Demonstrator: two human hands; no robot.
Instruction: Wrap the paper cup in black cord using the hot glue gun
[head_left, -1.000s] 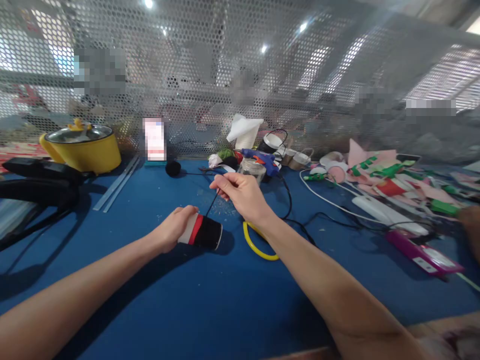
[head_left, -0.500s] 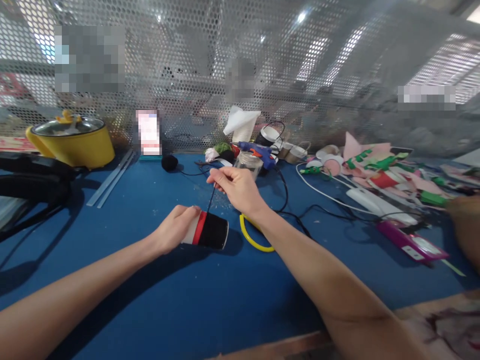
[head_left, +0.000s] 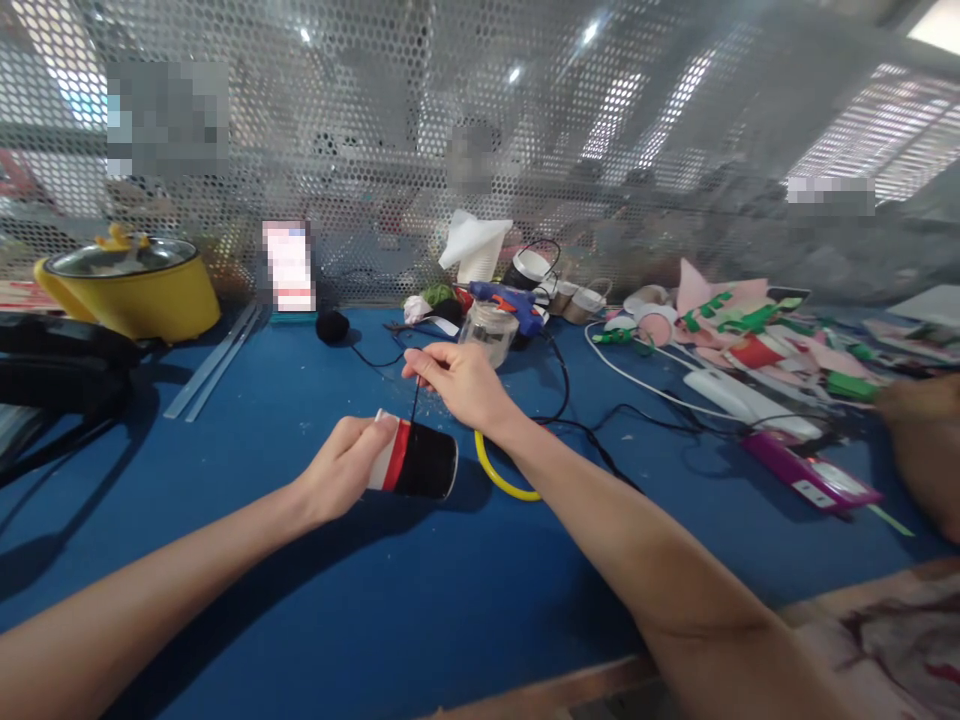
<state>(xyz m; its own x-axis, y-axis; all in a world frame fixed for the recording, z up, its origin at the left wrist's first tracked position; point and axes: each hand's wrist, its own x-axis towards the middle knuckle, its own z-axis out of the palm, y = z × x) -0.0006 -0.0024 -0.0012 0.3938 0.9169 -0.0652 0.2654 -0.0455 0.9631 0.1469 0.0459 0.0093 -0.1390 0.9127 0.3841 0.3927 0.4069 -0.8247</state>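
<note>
My left hand point(head_left: 341, 468) grips a paper cup point(head_left: 416, 461) lying on its side just above the blue table; the cup is wrapped in black yarn with a red band and a white base. My right hand point(head_left: 457, 380) pinches a black yarn strand point(head_left: 415, 400) that runs down to the cup. The strand leads back across the table to a black yarn ball point(head_left: 331, 326).
A yellow pot point(head_left: 131, 290) stands far left, with black gear point(head_left: 60, 365) beside it. A glass jar point(head_left: 489, 331), blue glue gun point(head_left: 504, 298), cables and a yellow ring point(head_left: 499, 478) lie behind my hands. Felt pieces point(head_left: 757, 335) and a purple tool point(head_left: 810, 480) lie right. Another person's hand point(head_left: 919, 440) shows at the right edge.
My right hand has drawn the yarn leftward and nearer the cup. My left hand has turned the cup slightly. The view has shifted a little.
</note>
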